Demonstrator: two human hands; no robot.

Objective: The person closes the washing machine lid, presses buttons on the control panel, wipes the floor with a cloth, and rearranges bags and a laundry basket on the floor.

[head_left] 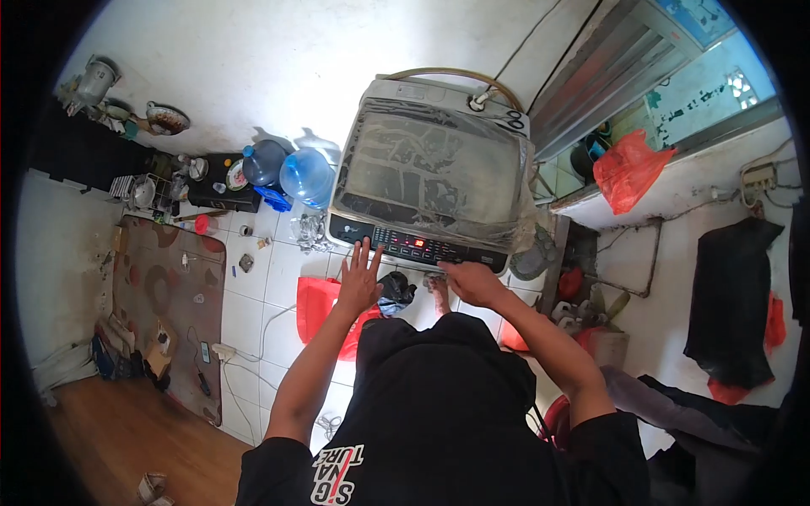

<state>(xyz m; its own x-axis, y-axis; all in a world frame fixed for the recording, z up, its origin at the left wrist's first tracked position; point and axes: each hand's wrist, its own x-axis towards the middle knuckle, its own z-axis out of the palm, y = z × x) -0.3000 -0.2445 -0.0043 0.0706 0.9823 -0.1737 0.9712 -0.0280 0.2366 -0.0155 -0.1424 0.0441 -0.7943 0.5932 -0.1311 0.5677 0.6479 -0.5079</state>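
Observation:
A top-loading washing machine (430, 164) stands against the wall, its lid covered by cloudy, creased plastic. Along its front runs a black control panel (413, 240) with small buttons and a lit red display (419, 243). My left hand (361, 277) rests at the panel's left part, fingers spread and fingertips on the front edge. My right hand (474, 282) is at the front edge, right of the display. One of its digits points left against the panel's lower edge, and the other fingers look curled with nothing visible in them.
Blue water jugs (305, 178) stand left of the machine. A red bag (317, 305) and a black plastic bag (396, 292) lie by my feet. A red plastic bag (626, 173) hangs at the right. A patterned mat (169, 295) covers floor at the left.

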